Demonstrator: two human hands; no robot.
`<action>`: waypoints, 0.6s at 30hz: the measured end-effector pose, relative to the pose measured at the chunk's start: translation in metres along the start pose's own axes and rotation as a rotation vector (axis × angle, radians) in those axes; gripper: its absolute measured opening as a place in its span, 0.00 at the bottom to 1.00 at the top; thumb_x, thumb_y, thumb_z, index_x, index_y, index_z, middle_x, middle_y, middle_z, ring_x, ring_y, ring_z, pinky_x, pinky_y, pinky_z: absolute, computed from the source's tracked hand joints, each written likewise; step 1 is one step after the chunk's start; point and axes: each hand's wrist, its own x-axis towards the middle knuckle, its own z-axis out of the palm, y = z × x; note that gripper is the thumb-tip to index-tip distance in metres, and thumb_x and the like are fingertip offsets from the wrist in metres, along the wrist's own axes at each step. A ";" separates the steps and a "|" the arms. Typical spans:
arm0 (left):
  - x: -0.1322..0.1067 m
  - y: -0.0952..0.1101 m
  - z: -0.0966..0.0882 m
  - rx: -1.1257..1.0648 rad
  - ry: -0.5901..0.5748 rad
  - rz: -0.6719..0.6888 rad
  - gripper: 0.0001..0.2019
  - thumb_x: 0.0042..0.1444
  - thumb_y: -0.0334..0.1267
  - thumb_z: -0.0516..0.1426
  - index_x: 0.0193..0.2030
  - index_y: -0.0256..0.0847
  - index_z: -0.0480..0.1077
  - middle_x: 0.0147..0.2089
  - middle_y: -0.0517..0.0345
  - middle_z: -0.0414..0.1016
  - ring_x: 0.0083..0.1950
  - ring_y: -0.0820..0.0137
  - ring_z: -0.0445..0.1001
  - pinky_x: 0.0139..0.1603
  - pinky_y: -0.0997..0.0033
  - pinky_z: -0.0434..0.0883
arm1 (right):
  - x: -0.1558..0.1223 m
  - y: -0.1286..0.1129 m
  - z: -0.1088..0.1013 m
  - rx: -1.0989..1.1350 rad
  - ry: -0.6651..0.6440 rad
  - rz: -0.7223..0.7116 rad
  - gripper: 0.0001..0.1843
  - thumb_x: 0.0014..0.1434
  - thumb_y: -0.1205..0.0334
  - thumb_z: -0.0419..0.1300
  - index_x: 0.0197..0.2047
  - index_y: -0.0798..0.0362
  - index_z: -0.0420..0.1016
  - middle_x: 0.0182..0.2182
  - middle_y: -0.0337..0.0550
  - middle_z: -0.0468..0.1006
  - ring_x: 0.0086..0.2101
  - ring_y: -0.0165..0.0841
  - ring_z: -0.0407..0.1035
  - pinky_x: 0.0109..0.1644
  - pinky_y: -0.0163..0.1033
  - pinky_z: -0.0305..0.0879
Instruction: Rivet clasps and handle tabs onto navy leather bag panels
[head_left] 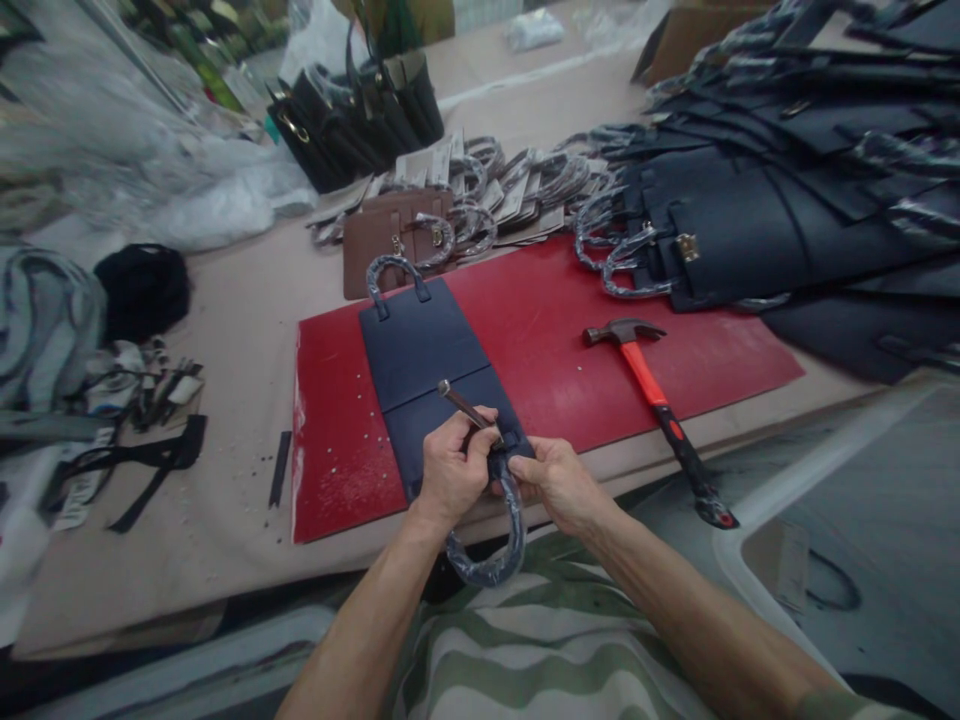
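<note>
A navy leather bag panel lies flat on a red board, with one plastic-wrapped handle at its far end. A second wrapped handle curves off the near end, over the table edge. My left hand is closed around a slim metal punch, which leans above the near handle's base. Its tip is partly hidden by my fingers. My right hand pinches the panel's near right corner beside the handle base. To the right lies a claw hammer with a red and black grip.
Stacked navy bag panels cover the right side. Brown panels and several wrapped handles lie behind the board. Black bags stand at the back. Clear plastic, black straps and small tools sit at left.
</note>
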 end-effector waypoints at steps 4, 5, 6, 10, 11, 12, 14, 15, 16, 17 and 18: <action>-0.001 -0.006 0.003 0.044 -0.002 0.069 0.08 0.60 0.32 0.56 0.43 0.39 0.76 0.42 0.54 0.82 0.43 0.68 0.80 0.46 0.71 0.74 | -0.008 -0.002 0.004 -0.013 0.013 -0.019 0.13 0.41 0.59 0.66 0.31 0.55 0.73 0.24 0.40 0.77 0.26 0.34 0.72 0.31 0.40 0.71; -0.001 -0.007 0.004 0.054 -0.007 0.083 0.08 0.60 0.31 0.56 0.42 0.39 0.76 0.42 0.55 0.81 0.42 0.69 0.80 0.46 0.71 0.75 | -0.011 -0.002 0.004 -0.021 0.013 -0.023 0.13 0.41 0.59 0.65 0.32 0.55 0.73 0.25 0.40 0.77 0.27 0.35 0.72 0.32 0.40 0.72; -0.001 -0.008 0.005 0.064 -0.010 0.099 0.07 0.60 0.31 0.56 0.42 0.39 0.75 0.41 0.55 0.81 0.42 0.69 0.80 0.45 0.71 0.75 | -0.014 -0.002 0.004 -0.041 0.016 -0.024 0.13 0.42 0.59 0.65 0.33 0.54 0.72 0.26 0.40 0.77 0.27 0.35 0.73 0.33 0.40 0.71; -0.005 -0.014 0.008 0.101 -0.038 0.182 0.06 0.60 0.31 0.56 0.42 0.39 0.74 0.42 0.53 0.81 0.44 0.68 0.80 0.47 0.70 0.75 | -0.029 -0.002 -0.006 -0.196 0.066 0.017 0.14 0.45 0.55 0.64 0.34 0.53 0.71 0.28 0.41 0.77 0.29 0.35 0.73 0.31 0.39 0.70; -0.006 -0.016 0.009 0.110 -0.053 0.203 0.06 0.60 0.30 0.56 0.43 0.39 0.73 0.43 0.53 0.80 0.45 0.67 0.79 0.48 0.70 0.75 | -0.033 -0.002 -0.011 -0.233 0.069 0.026 0.14 0.46 0.54 0.63 0.35 0.53 0.71 0.31 0.42 0.78 0.30 0.35 0.74 0.31 0.39 0.70; -0.008 -0.017 0.010 0.119 -0.066 0.223 0.06 0.60 0.30 0.56 0.43 0.39 0.73 0.44 0.53 0.80 0.46 0.67 0.79 0.50 0.70 0.74 | -0.037 -0.003 -0.017 -0.282 0.074 0.022 0.15 0.48 0.53 0.62 0.36 0.53 0.71 0.33 0.43 0.79 0.32 0.36 0.74 0.31 0.39 0.70; -0.010 -0.020 0.012 0.136 -0.080 0.258 0.06 0.61 0.29 0.56 0.44 0.40 0.72 0.45 0.52 0.79 0.48 0.67 0.79 0.51 0.69 0.74 | -0.043 -0.010 -0.033 -0.458 0.110 -0.064 0.15 0.53 0.52 0.60 0.39 0.53 0.73 0.34 0.45 0.80 0.34 0.38 0.75 0.33 0.40 0.71; -0.011 -0.021 0.012 0.142 -0.079 0.276 0.06 0.61 0.29 0.56 0.44 0.40 0.72 0.45 0.52 0.79 0.48 0.67 0.79 0.52 0.69 0.74 | -0.046 -0.016 -0.042 -0.587 0.164 -0.155 0.15 0.55 0.52 0.59 0.41 0.53 0.74 0.34 0.46 0.80 0.35 0.38 0.75 0.36 0.41 0.71; -0.012 -0.022 0.013 0.149 -0.077 0.294 0.07 0.61 0.29 0.56 0.44 0.40 0.71 0.45 0.52 0.79 0.49 0.67 0.78 0.52 0.69 0.74 | -0.048 -0.023 -0.053 -0.732 0.249 -0.271 0.15 0.57 0.53 0.58 0.42 0.53 0.75 0.35 0.46 0.80 0.36 0.39 0.75 0.39 0.43 0.71; -0.012 -0.023 0.014 0.155 -0.074 0.310 0.07 0.61 0.29 0.56 0.44 0.40 0.71 0.46 0.52 0.79 0.49 0.67 0.78 0.52 0.69 0.74 | -0.050 -0.031 -0.065 -0.884 0.353 -0.398 0.15 0.59 0.53 0.57 0.44 0.53 0.75 0.36 0.47 0.80 0.37 0.39 0.74 0.42 0.44 0.70; -0.013 -0.023 0.014 0.159 -0.073 0.319 0.07 0.61 0.29 0.56 0.45 0.40 0.71 0.46 0.52 0.79 0.49 0.66 0.78 0.52 0.69 0.74 | -0.051 -0.039 -0.077 -1.036 0.463 -0.514 0.16 0.60 0.54 0.57 0.46 0.54 0.75 0.39 0.49 0.79 0.39 0.40 0.74 0.46 0.45 0.70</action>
